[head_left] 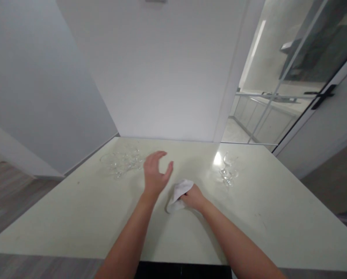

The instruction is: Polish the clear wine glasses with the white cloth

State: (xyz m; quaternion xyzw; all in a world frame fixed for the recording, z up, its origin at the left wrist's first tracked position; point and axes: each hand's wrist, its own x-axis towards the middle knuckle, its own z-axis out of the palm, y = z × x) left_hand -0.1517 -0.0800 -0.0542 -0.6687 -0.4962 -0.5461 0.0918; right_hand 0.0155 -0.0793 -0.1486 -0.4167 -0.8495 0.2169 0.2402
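Observation:
Over the middle of the white table [98, 217], my left hand [156, 172] is raised with thumb and fingers apart in a curve, and nothing shows between them. To its left stands a group of clear glasses [122, 161], close to the fingers but apart from them. My right hand [192, 197] is closed on a white cloth [179, 192], low over the table in front of me; the cloth covers the fingertips. Farther right sit a few more clear glasses [228, 170], faint against the white surface.
A plain white panel [167, 77] rises at the table's far edge. Behind the right corner is a glass-paned door [278, 85] with a black handle [324, 96]. A grey-white wall [45, 85] runs along the left. Something black [182, 270] shows at the near edge.

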